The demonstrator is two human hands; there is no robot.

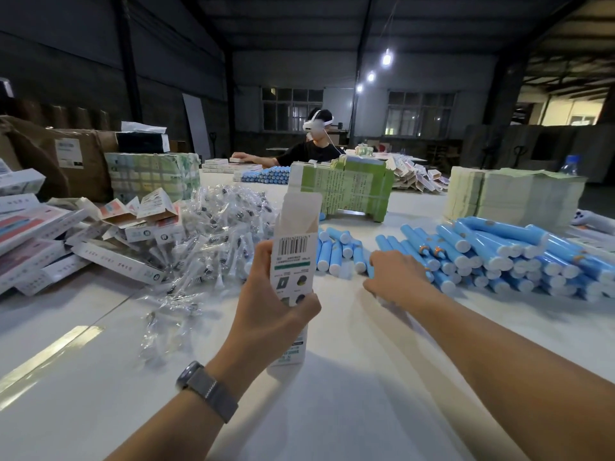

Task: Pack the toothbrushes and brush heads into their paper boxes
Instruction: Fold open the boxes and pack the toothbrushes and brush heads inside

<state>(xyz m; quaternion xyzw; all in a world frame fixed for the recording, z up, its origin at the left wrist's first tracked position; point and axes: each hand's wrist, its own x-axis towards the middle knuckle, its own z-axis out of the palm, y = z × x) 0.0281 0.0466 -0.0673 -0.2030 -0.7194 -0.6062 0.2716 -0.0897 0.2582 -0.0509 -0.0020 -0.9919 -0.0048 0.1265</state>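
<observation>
Box (293,257) upright at table (349,377) centre, brush heads (213,227) left of it, toothbrushes (499,257) right, flat boxes (36,241) far left, paper stacks (512,194) behind toothbrushes.

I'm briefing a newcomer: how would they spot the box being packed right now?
Start at the white table, near its front edge. The box stands upright in the left hand. Unlike the flat boxes piled left, its top flap is open and its barcode shows.

Both forearms are bare to the frame's lower edge, with no sleeves showing. A grey wristwatch with a woven mesh-like band and dark rounded case (207,390) circles the wrist just behind the left hand (269,306). The right hand (396,277) wears nothing, neither ring nor glove.
</observation>
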